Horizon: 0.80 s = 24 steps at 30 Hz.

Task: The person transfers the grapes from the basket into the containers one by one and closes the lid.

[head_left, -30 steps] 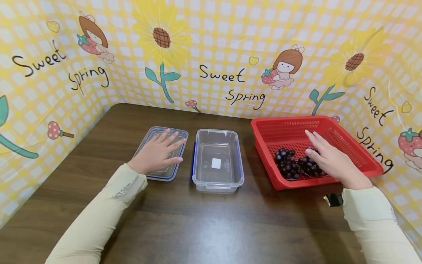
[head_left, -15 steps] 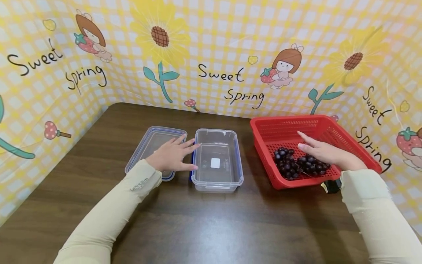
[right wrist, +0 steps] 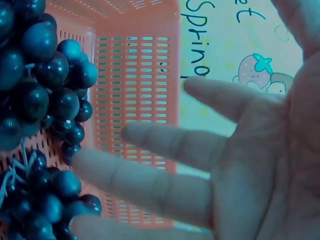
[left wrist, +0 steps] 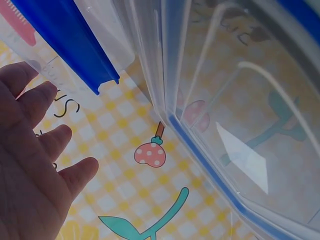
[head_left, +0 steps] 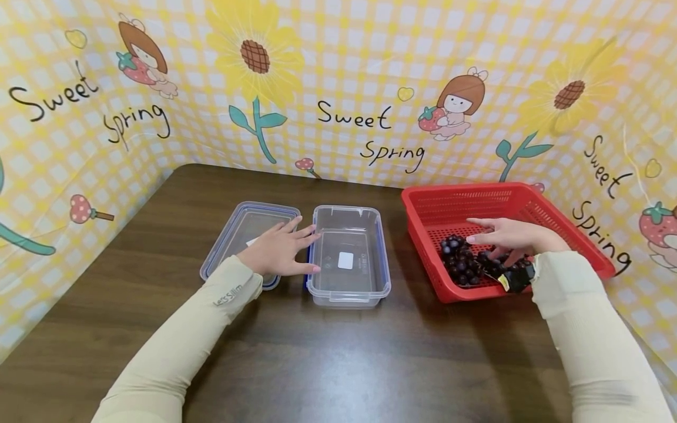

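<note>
Box (head_left: 349, 297): clear, rigid plastic, rectangular with rounded corners; a blue flap (left wrist: 65, 45) hangs on its left side, and a white square label (head_left: 345, 260) shows at its bottom.
Lid (head_left: 248, 226): flat clear plastic edged by a blue seal line, lying just left of the box.
Basket (head_left: 449, 295): red plastic, slotted walls and a perforated floor, to the right of the box and apart from it.
Grapes (head_left: 459, 261): glossy, round, dark purple, in two clusters inside the basket, right of the box.
Left hand (head_left: 277, 249): fingers spread wide, close to the box's left edge; contact cannot be told.
Right hand (head_left: 510, 236): fingers spread wide over the grapes, right of the box; contact is unclear.
Table (head_left: 328, 364): smooth dark wood grain beneath the box.
</note>
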Tool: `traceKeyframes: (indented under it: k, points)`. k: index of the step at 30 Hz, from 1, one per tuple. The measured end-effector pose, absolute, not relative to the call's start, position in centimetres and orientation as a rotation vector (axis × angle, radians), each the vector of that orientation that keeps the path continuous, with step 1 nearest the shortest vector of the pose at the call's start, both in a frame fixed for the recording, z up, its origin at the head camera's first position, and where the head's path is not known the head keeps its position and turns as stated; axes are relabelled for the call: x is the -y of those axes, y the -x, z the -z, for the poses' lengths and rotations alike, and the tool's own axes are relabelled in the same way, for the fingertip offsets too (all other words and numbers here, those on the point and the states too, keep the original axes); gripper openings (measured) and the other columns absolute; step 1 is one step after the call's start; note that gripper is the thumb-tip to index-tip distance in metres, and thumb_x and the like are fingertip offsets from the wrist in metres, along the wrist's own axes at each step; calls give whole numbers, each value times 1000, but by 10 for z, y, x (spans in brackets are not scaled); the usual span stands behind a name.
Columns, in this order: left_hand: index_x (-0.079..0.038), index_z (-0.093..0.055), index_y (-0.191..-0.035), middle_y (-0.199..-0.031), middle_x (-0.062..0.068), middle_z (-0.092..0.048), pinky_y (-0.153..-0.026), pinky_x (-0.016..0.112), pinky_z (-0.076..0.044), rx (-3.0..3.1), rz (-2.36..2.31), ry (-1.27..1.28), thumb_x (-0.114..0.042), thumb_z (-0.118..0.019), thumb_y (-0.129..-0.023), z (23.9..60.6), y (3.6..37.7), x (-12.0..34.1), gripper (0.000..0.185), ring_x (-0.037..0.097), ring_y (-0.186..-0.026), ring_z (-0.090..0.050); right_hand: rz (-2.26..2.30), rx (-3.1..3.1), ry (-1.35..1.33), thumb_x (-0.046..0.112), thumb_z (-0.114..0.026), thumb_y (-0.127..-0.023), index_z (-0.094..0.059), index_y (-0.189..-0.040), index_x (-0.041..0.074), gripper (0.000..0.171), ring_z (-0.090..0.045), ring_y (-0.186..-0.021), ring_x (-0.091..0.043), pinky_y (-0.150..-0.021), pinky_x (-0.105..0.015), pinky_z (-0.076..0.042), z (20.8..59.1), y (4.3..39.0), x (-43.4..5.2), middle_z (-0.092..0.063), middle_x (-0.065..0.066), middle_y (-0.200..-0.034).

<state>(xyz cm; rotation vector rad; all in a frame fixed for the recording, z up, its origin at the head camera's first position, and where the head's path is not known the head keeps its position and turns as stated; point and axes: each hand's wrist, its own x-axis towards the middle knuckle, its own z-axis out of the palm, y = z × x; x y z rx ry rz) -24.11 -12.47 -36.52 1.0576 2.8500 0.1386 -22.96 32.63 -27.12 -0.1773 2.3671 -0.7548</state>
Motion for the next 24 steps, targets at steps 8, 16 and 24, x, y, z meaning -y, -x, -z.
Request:
traceKeyframes:
  k: [8,16,24]
  points:
    - [-10,-32,-150,-156,7,-25,-110,59,-17,-2840,-145,-1029,-65,-49,-88,365,241,129,85,41,-143,-10,724,-2255,70,49,-55,-93,-3,-153,4,92,-60,-110,-38,-78,-43,-55,278,248,-321,-19,-35,-149]
    - [-10,-29,-151,-156,9,-24,-109,62,-15,-2810,-196,-1011,-64,-51,-88,366,240,130,86,37,-143,-14,653,-2127,120,39,-59,-93,-1,-151,-2,92,-30,-133,-49,-96,-47,-45,289,269,-314,-1,-34,-152]
    - [-9,-29,-151,-156,9,-24,-109,63,-15,-2799,-213,-1023,-63,-52,-88,365,239,129,86,38,-143,-15,480,-2111,205,42,-61,-90,-5,-150,-4,94,-21,-135,-50,-106,-58,-28,302,280,-310,-9,-36,-150]
